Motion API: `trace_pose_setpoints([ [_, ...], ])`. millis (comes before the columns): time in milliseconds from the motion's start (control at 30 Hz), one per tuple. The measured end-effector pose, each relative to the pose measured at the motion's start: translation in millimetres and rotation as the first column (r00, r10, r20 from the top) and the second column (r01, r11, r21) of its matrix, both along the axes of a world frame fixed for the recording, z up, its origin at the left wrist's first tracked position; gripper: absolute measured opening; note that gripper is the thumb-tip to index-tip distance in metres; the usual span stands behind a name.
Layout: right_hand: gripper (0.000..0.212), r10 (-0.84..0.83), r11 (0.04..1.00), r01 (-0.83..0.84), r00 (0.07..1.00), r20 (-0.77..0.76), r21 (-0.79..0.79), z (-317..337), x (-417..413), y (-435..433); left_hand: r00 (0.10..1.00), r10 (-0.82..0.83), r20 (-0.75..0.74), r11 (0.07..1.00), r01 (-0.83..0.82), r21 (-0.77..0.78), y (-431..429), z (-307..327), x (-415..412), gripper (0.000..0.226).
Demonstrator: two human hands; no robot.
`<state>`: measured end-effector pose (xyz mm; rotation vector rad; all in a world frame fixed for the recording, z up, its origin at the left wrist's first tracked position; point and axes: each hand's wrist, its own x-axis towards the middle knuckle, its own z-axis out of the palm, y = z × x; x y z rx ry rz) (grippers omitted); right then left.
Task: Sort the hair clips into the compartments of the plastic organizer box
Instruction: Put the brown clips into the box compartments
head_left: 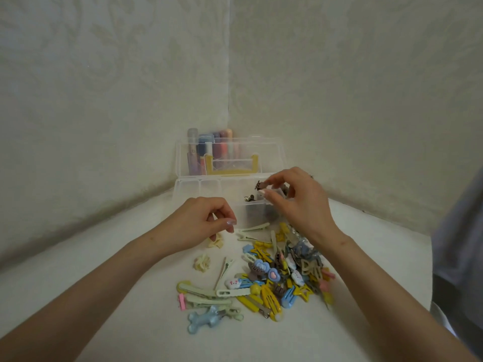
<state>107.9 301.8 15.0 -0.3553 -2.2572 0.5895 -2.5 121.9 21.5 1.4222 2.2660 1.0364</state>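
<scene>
Thumb and forefinger of the right hand (295,205) are closed on a brown clip (260,184), which is pinched by its edge at the fingertips while the other fingers are curled loosely behind. The brown clip is held in the air above the right-hand compartments of the box (198,186), at 12 o'clock from the pile (287,273). It is small, dark and toothed, of the claw kind; finer detail is blurred. A few dark clips (251,198) are seen in a compartment at 7 o'clock from it.

The left hand (198,226) is held low over the table (117,309), at 10 o'clock from the pile. Its fingers are curled and its thumb is drawn close to the forefinger; whether anything is pinched there cannot be told. A cream clip (215,241) lies just beside its fingertips at 6 o'clock, and a paler clip (201,263) lies farther along the same line.

The box is made of clear plastic, and its lid (183,152) is stood open at 12 o'clock, with a yellow handle (231,165). Coloured tubes (209,142) are seen through and above the lid, in the corner of the walls (104,100). The pile is mixed in yellow, blue, green, grey and pink. The near right part of the box is hidden by the right hand.
</scene>
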Motion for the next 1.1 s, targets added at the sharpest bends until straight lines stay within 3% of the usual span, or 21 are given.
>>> trace_pose_setpoints([
  [200,0.027,-0.107,0.987,0.082,0.978,0.181,0.139,6,-21,4,0.999,-0.047,-0.008,0.999,0.047,-0.023,1,1,6,0.011],
  [333,0.014,-0.076,0.989,0.067,0.995,0.071,0.131,-1,-3,3,0.989,-0.142,-0.026,0.988,0.141,-0.059,2,1,13,0.009],
  [433,0.005,-0.044,0.991,0.044,0.999,-0.002,0.127,-11,15,2,0.963,-0.237,-0.127,0.966,0.220,-0.137,4,-3,18,0.010],
  [600,0.013,-0.033,0.997,0.034,0.999,-0.022,0.062,-34,28,1,0.915,-0.305,-0.264,0.934,0.234,-0.269,6,-16,25,0.015],
  [767,0.015,0.024,1.000,-0.024,1.000,-0.008,-0.009,-34,27,-2,0.910,-0.274,-0.311,0.948,0.200,-0.249,8,-19,26,0.016],
  [867,0.012,0.087,0.996,-0.087,0.996,-0.003,-0.021,-33,28,-5,0.957,-0.165,-0.240,0.982,0.137,-0.128,9,-16,21,0.013],
  [967,0.012,0.187,0.982,-0.187,0.982,0.013,-0.004,-31,30,-8,0.995,-0.069,-0.078,0.998,0.069,0.002,8,-11,18,0.009],
  [1100,0.022,0.295,0.955,-0.295,0.954,0.051,-0.012,-31,30,-12,1.000,-0.009,0.020,0.999,0.008,0.054,9,-10,17,0.008],
])
